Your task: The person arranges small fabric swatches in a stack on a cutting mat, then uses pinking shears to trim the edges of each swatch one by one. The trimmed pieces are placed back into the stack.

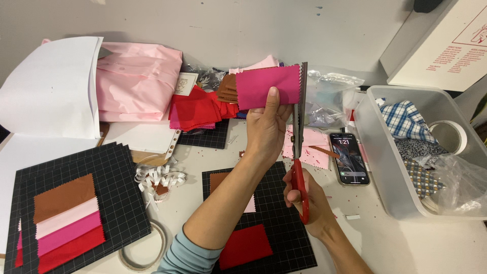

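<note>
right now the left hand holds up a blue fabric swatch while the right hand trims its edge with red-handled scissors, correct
Not quite: the swatch is magenta pink, not blue, as the head view shows. The rest holds: the left hand holds it up while the right hand trims its edge with red-handled scissors.

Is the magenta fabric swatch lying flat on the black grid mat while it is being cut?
No: the left hand holds the magenta swatch up above the table, with the red-handled scissors at its edge.
</note>
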